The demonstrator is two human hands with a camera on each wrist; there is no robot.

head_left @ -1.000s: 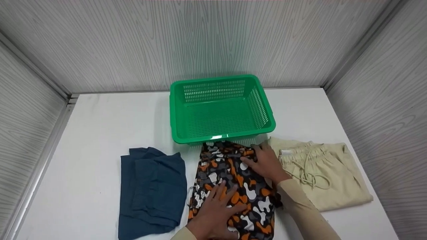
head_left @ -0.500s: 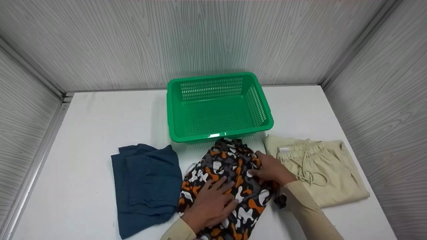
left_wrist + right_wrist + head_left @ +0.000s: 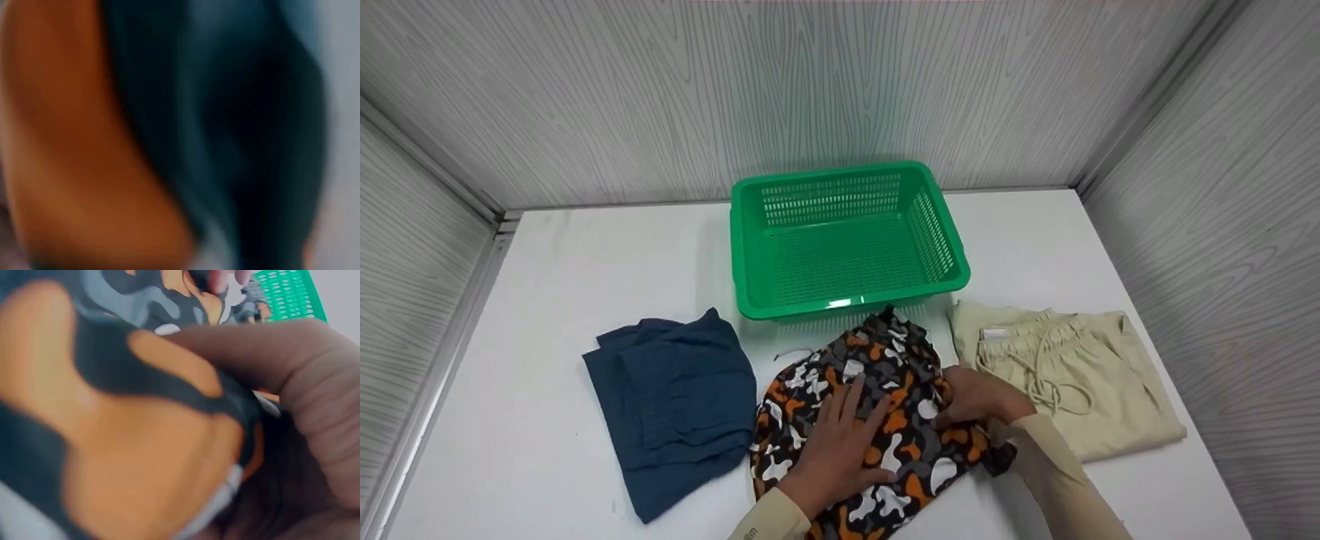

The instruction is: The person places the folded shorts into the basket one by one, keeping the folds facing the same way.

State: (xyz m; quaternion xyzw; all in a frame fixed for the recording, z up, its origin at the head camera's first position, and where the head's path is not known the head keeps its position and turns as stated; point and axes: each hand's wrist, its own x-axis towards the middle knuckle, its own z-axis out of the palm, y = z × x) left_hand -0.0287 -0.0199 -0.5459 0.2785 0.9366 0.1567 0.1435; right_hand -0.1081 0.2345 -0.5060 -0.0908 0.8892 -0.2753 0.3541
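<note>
Camouflage-print pants [image 3: 900, 442] in black, orange, white and grey lie bunched in front of the basket, gathered near the top, with a thin pale cord at their left. My left hand [image 3: 836, 450] rests on them with its fingers spread. At their right edge my right hand [image 3: 979, 397] grips the cloth between thumb and fingers. The right wrist view shows the thumb [image 3: 242, 349] over a fold of the printed cloth [image 3: 152, 439], the other fingers mostly hidden beneath. Blurred orange and dark cloth [image 3: 84, 157] fills most of the left wrist view.
A green plastic basket [image 3: 851, 306] stands at the back with nothing in it. Folded dark blue pants [image 3: 682, 405] lie to the left on the white table [image 3: 540, 427]. To the right are folded beige pants [image 3: 1110, 405] with a drawstring. Grey wood-grain panels [image 3: 825, 82] enclose the table.
The camouflage-print pants have turned and bunched, their top end shifting right. My right hand has moved down their right edge and now grips it. The blue pants have shifted and tilted leftward.
</note>
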